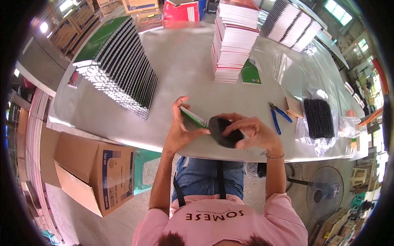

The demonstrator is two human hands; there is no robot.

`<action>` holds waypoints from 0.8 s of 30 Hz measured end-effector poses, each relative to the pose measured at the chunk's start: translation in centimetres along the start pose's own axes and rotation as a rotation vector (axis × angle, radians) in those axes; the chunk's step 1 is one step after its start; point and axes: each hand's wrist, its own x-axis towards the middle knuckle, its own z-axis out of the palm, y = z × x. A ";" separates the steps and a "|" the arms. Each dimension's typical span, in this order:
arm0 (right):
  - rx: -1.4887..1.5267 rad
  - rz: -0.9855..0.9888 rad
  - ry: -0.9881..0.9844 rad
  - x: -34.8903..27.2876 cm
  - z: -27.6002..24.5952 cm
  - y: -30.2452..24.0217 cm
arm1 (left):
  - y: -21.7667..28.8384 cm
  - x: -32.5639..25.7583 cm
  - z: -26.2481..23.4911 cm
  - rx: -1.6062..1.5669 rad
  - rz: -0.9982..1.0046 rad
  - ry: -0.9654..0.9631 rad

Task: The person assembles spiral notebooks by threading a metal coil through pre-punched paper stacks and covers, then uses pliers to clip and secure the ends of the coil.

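Close to the table's front edge, my left hand is closed around the side of a thin booklet with a green cover, tilted so its white page edges face up. My right hand grips a dark, rounded, hollow-looking piece, its fingers partly inside. The dark piece meets the booklet's right end, where small wire-like loops show; whether the two are joined, I cannot tell. To the right lie blue-handled cutting pliers, with their jaws toward the far side. Beside them is a small tan block.
A tall stack of green-covered spiral notebooks stands left. Red-edged booklets are piled at the back, near a flat green booklet. Black binding coils lie in clear plastic at right. Below are an open carton and a fan.
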 end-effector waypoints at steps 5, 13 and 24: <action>0.024 -0.077 -0.121 -0.5 1.3 -1.2 | -0.2 -1.0 -0.2 0.059 -0.026 -0.022; 0.008 -0.053 -0.122 0.2 1.2 -1.1 | -1.0 -0.9 -0.2 0.027 -0.029 -0.091; 0.426 0.020 -0.137 -0.2 1.2 0.1 | -0.4 -0.8 -0.1 0.007 -0.039 -0.077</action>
